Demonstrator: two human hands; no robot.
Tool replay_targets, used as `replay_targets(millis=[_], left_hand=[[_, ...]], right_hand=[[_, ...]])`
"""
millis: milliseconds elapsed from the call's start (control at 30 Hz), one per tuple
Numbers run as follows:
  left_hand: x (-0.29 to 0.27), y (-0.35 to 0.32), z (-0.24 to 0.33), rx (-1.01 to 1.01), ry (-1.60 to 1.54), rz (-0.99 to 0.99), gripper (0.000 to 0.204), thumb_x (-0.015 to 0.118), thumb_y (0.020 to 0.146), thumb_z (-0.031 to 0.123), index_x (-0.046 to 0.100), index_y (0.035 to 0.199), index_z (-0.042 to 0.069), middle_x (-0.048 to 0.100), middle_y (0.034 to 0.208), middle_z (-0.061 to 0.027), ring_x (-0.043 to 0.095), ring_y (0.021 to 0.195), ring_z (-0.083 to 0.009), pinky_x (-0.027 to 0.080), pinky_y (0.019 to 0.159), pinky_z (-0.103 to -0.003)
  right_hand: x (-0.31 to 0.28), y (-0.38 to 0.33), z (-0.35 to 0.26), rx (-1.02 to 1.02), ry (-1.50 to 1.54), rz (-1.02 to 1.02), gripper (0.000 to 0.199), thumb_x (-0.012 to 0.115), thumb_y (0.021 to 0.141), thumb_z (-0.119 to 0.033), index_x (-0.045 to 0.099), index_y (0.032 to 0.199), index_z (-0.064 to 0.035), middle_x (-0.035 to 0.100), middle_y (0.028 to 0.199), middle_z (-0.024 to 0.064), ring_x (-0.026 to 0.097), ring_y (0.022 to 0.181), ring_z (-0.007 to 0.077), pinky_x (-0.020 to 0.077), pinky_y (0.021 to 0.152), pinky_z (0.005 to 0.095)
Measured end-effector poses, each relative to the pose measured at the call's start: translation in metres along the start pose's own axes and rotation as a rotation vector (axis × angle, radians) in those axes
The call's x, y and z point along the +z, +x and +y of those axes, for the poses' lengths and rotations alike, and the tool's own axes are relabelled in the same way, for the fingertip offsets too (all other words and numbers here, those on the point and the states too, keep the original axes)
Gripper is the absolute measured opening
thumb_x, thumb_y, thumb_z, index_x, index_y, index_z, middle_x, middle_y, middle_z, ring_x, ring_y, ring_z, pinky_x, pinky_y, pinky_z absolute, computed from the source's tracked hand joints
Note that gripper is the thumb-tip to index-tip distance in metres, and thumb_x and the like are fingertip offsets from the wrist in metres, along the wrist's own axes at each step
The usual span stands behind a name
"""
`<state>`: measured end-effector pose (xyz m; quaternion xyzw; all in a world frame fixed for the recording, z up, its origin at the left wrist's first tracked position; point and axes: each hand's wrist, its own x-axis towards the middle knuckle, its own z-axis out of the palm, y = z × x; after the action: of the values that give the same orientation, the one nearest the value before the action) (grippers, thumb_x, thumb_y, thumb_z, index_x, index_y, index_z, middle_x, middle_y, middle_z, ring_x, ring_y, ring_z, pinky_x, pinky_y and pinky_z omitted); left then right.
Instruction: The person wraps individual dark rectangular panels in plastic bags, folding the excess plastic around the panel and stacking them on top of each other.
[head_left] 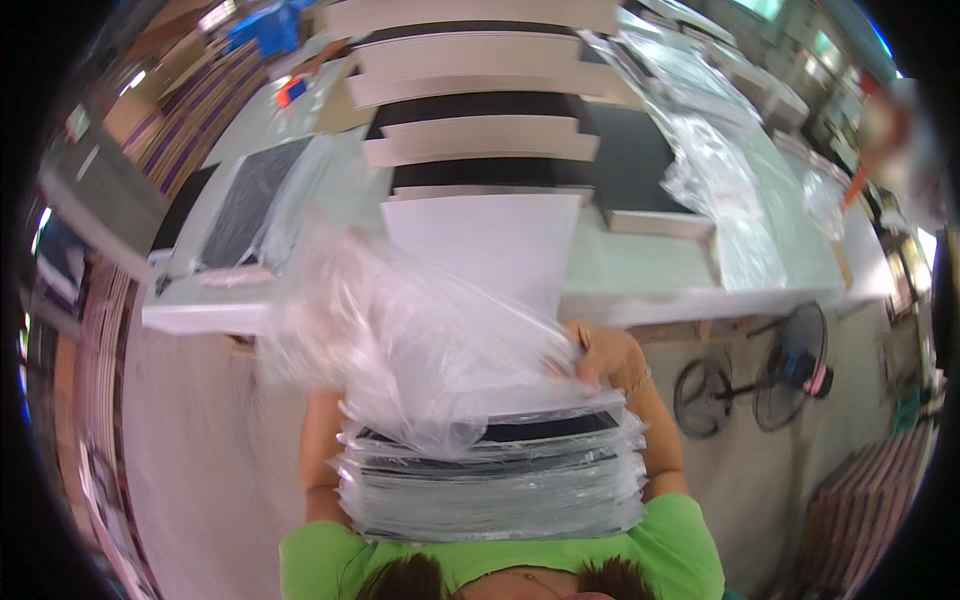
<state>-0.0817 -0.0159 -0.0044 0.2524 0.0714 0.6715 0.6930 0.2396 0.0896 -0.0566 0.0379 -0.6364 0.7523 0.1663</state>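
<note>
A clear plastic bag (430,340), smeared by motion, spreads in front of me above a stack of plastic-wrapped dark sheets (490,490) close against my body. My right hand (597,355) has its fingers curled on the bag's right edge. My left hand (350,275) is behind the crumpled film at the left, blurred, so its fingers cannot be made out. Just beyond the bag, a white sheet (480,235) lies at the near edge of the table, partly covered by the film.
Stepped stacks of black-topped boards (490,140) run up the middle of the pale table (620,285). A film-wrapped dark board (255,205) lies left, a black board stack (645,170) right beside bundled plastic (730,200). A fan (790,370) stands on the floor at right.
</note>
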Motion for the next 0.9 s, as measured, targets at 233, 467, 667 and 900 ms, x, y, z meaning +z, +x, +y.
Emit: replay_targets(millis=[233,467,667,900], left_hand=[[0.001,-0.006,-0.009,-0.373,0.268,-0.225,0.069,0.075,0.070,0.039,0.044,0.117,-0.001,0.059,0.078,-0.0089,0.052,0.052,-0.0100,0.041,0.046,-0.021],[-0.037,-0.027,-0.034,-0.542,0.217,-0.309,0.058,0.069,0.075,0.042,0.047,0.112,0.003,0.059,0.091,-0.0106,0.057,0.070,-0.0148,0.046,0.061,-0.027],[-0.028,0.005,-0.010,0.125,-0.203,-0.179,0.035,0.047,0.092,0.038,0.050,0.114,0.011,0.054,0.116,-0.0047,0.049,0.112,-0.0226,0.033,0.101,-0.042],[-0.029,0.002,0.022,0.180,-0.379,-0.101,0.030,0.063,0.083,0.026,0.054,0.108,0.011,0.052,0.113,-0.0014,0.049,0.106,-0.0183,0.035,0.097,-0.042]], right_hand=[[-0.025,-0.026,0.033,-0.307,0.390,0.171,0.043,0.048,0.090,-0.035,0.046,0.122,-0.0060,0.055,0.102,0.0102,0.053,0.092,0.0208,0.0440,0.086,0.0353],[0.018,0.028,-0.052,-0.564,0.706,0.639,0.049,0.036,0.096,-0.040,0.036,0.135,-0.0106,0.053,0.116,0.0115,0.053,0.102,0.0228,0.0434,0.092,0.0414],[0.011,0.014,-0.016,-0.238,0.649,0.564,0.065,0.054,0.087,-0.037,0.031,0.136,-0.0008,0.059,0.099,0.0105,0.058,0.071,0.0172,0.0510,0.067,0.0284],[0.038,0.029,-0.058,0.011,0.304,0.526,0.081,0.065,0.081,-0.032,0.018,0.142,-0.0051,0.047,0.127,0.0110,0.047,0.114,0.0208,0.0386,0.093,0.0366]])
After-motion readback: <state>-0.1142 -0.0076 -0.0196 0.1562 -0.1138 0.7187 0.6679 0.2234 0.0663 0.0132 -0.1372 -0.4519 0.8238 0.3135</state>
